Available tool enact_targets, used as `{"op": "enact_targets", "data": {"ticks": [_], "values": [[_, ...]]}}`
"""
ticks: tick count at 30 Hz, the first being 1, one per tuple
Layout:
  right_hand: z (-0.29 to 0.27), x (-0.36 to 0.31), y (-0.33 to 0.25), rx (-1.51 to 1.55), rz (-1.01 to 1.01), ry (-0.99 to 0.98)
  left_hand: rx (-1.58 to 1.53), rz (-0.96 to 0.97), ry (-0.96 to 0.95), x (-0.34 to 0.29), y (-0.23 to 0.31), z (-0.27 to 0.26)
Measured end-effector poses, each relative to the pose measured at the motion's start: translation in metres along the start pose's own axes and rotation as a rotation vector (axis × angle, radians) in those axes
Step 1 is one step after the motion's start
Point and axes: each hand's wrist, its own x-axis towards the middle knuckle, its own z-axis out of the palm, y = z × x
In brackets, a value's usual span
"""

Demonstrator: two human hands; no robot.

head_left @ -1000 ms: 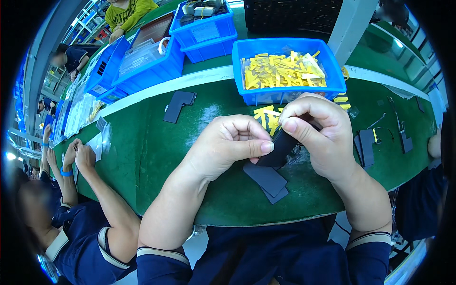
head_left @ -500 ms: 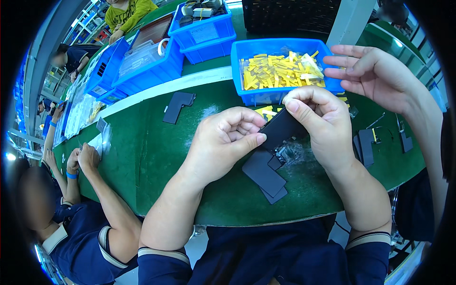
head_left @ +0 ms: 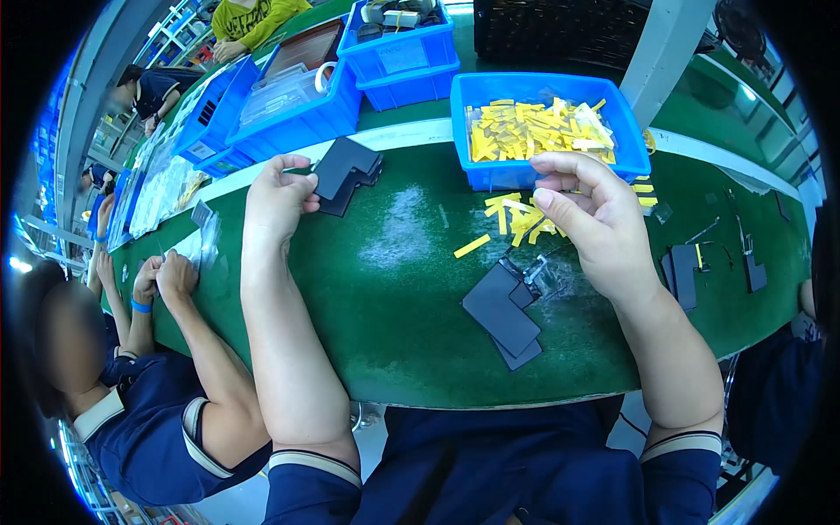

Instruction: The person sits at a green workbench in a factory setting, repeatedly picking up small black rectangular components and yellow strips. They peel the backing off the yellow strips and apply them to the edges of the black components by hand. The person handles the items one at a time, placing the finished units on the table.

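Out at the left, my left hand (head_left: 282,199) grips a flat black L-shaped piece (head_left: 343,166) by its left edge, between thumb and fingers. Beneath that piece, a second dark piece (head_left: 338,205) partly shows. My right hand (head_left: 588,206) hovers in front of the blue bin (head_left: 464,96), thumb and forefinger apart and the other fingers curled; nothing shows between them. Below it several yellow strips (head_left: 523,219) lie loose on the green table. Nearer to me, black L-shaped pieces (head_left: 500,304) overlap in a stack beside a clear, shiny bit (head_left: 544,278).
Yellow strips (head_left: 534,131) fill the blue bin. More dark pieces (head_left: 682,276) with thin leads lie at the right. Blue crates (head_left: 293,118) stand at the back left. A co-worker's hands (head_left: 171,273) work at the left. A grey post (head_left: 669,61) rises behind the bin.
My left hand has carried the black L-shaped piece away from my right hand to the far left, over the piece lying there. Another person's hand at the right has left the view.
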Motion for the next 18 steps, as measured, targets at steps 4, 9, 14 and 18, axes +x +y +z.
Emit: {"op": "enact_targets", "data": {"ticks": [4, 9, 14, 18], "values": [[0.000, 0.001, 0.000, 0.004, 0.028, -0.016, 0.202, -0.076, 0.005, 0.005, -0.007, 0.001], [0.000, 0.001, -0.001, -0.047, -0.013, -0.014, 0.717, 0.131, 0.122, -0.002, -0.007, 0.003], [-0.001, 0.000, -0.004, -0.156, -0.080, 0.019, 0.605, 0.413, 0.021, -0.065, 0.047, 0.045], [0.000, 0.000, -0.001, -0.205, -0.125, 0.040, 0.849, 0.691, -0.442, -0.133, 0.065, 0.089]]}}
